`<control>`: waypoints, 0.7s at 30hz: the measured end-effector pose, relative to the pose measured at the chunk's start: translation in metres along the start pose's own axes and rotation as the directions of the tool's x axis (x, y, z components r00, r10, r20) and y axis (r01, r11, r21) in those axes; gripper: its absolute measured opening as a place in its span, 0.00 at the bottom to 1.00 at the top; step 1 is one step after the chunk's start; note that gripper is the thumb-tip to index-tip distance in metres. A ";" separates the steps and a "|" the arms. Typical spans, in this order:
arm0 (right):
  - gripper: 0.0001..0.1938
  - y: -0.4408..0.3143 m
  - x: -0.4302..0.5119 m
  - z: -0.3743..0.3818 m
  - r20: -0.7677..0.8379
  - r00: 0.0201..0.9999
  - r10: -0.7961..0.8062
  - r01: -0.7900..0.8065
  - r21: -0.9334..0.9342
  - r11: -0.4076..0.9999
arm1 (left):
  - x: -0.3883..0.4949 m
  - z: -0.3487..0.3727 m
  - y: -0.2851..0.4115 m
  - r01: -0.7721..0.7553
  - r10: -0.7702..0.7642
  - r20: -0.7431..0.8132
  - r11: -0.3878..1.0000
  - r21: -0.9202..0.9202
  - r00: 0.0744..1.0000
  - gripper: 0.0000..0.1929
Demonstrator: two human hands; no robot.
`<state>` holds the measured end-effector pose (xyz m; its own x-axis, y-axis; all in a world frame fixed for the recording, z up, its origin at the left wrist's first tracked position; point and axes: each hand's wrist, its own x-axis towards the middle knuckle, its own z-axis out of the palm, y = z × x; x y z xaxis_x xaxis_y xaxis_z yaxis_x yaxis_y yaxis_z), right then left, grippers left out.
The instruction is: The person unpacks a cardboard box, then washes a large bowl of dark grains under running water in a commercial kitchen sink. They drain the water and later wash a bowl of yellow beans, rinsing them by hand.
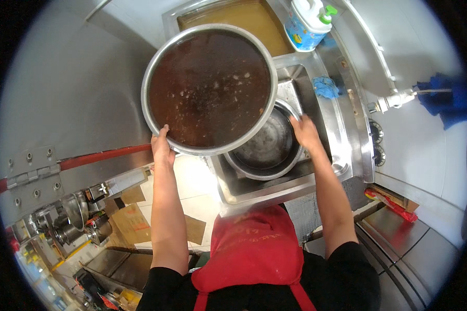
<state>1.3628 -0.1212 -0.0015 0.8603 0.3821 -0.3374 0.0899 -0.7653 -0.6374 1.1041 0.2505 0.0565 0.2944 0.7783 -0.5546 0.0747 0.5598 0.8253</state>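
Observation:
My left hand (164,149) grips the lower left rim of a large round metal basin (209,90) full of dark brown liquid with light bubbles or bits on top. Part of this basin overhangs a stainless steel sink (322,155). Inside the sink sits a smaller round metal bowl (266,140), its upper left side hidden by the large basin. At that bowl's right rim is my right hand (304,131), slightly blurred, thumb over the edge and the fingers partly hidden. The bowl looks wet and dark inside.
Behind the large basin, another sink compartment (237,17) holds murky yellowish liquid. A white and blue pump jug (308,27) stands on the sink's ledge, with a crumpled blue cloth (325,87) nearer. A white pipe fitting (395,100) juts from the right. Cardboard (130,222) lies on the floor at lower left.

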 end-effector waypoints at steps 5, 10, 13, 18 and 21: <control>0.34 0.090 -0.061 0.039 0.146 0.925 0.350 -0.366 0.100 0.925 | -0.001 -0.007 -0.003 0.000 0.003 0.082 0.999 -0.036 0.997 0.31; 0.30 0.115 -0.038 0.066 0.308 0.832 0.462 -0.550 0.350 0.758 | -0.057 -0.033 -0.029 -0.071 0.067 0.143 0.997 0.021 0.987 0.34; 0.26 0.114 -0.026 0.069 0.347 0.764 0.544 -0.637 0.276 0.720 | -0.114 -0.063 -0.062 -0.065 0.046 0.123 0.987 0.150 0.991 0.34; 0.26 0.107 -0.028 0.058 0.336 0.786 0.519 -0.607 0.257 0.752 | -0.206 -0.117 -0.112 0.025 -0.049 0.096 0.970 0.244 0.994 0.33; 0.25 0.105 -0.032 0.048 0.268 0.831 0.487 -0.547 0.239 0.802 | -0.241 -0.141 -0.133 0.084 -0.098 0.034 0.954 0.289 0.995 0.32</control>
<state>1.3206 -0.1890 -0.0903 0.6246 0.0835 -0.7765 -0.5185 -0.6992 -0.4922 0.8887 0.0288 0.0651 0.3180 0.7096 -0.6288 0.3710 0.5172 0.7713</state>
